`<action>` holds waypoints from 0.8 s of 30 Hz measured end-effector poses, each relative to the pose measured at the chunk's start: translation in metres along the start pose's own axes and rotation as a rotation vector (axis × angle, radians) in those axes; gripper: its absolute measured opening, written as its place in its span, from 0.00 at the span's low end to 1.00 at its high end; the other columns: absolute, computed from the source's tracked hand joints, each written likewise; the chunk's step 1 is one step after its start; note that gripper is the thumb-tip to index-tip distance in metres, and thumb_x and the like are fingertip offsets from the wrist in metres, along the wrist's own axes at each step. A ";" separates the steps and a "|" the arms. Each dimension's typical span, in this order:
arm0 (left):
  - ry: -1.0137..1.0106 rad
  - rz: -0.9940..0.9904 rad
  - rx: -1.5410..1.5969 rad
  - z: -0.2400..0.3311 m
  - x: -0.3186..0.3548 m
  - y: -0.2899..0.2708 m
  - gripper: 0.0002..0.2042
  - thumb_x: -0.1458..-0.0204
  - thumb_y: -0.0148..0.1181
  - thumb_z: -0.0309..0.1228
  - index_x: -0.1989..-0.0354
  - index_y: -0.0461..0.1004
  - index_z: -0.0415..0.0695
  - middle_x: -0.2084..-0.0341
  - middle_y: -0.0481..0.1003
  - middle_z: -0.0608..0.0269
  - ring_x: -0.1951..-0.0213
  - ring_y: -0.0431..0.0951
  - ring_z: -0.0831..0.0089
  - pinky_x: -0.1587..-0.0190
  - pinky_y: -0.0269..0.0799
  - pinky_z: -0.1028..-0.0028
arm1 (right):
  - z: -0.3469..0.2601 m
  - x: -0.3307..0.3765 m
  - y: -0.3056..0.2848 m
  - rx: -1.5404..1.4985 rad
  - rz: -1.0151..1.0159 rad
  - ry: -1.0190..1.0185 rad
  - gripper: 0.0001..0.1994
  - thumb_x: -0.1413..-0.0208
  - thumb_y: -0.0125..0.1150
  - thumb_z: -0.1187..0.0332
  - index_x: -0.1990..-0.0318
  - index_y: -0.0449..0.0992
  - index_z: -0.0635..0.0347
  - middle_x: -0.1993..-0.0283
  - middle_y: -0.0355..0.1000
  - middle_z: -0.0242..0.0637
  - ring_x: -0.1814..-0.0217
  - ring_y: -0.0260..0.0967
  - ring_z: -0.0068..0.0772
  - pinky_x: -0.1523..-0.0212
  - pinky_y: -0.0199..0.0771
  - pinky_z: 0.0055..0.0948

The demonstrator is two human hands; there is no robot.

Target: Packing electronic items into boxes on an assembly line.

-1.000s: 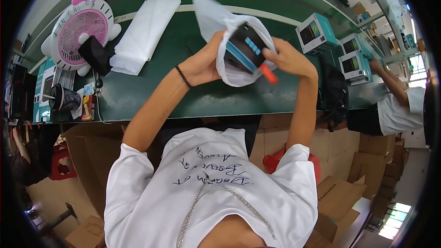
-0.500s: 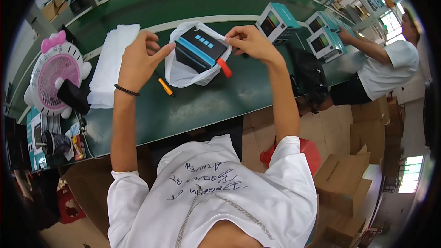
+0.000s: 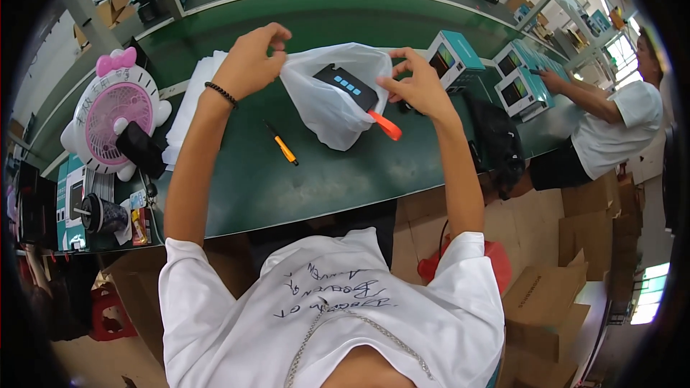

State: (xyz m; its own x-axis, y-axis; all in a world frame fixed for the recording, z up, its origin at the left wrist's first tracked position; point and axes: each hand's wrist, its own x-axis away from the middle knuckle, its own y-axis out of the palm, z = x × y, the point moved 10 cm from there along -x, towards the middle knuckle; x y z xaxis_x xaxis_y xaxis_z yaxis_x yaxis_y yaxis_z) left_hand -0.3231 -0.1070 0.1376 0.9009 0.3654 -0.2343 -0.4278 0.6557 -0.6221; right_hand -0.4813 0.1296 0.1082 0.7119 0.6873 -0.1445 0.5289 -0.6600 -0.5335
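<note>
A thin white plastic bag [image 3: 310, 111] stands with its mouth spread on the green bench in front of me. Inside it sits a black device [image 3: 338, 77] with a row of light-blue buttons, its lower part hidden by the plastic. An orange-red strap [image 3: 386, 126] hangs out over the bag's right side. My left hand [image 3: 253, 61] is closed on the left rim of the bag. The right rim is pinched between the thumb and fingers of my right hand [image 3: 417, 85]. Left of the bag lies an orange-handled screwdriver [image 3: 286, 151].
A pink-and-white fan [image 3: 118, 118], a stack of white sheets [image 3: 192, 97] and a dark cup [image 3: 104, 215] stand at the left. Teal-and-white boxes [image 3: 456, 61] and a black bag [image 3: 492, 133] sit at the right. A co-worker [image 3: 611, 115] reaches toward more boxes there.
Both hands have pulled the bag's rim up and outward, so the plastic stands higher around the device. The device's blue band is now covered. The view has shifted slightly.
</note>
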 end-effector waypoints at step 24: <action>0.129 0.075 0.331 0.036 -0.046 0.016 0.07 0.44 0.56 0.20 0.59 0.76 0.31 0.68 0.79 0.55 0.66 0.86 0.69 0.64 0.84 0.73 | 0.039 -0.070 -0.063 -0.168 0.333 -0.181 0.09 0.45 0.65 0.79 0.56 0.79 0.67 0.65 0.80 0.37 0.64 0.78 0.23 0.64 0.77 0.22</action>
State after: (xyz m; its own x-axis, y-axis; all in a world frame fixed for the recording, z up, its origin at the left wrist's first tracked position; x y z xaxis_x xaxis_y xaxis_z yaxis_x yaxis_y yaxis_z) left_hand -0.3743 -0.0894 0.1650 0.8589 0.3480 -0.3757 -0.4747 0.8163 -0.3293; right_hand -0.5827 0.1349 0.1193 0.7719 0.4599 -0.4389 0.3619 -0.8855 -0.2915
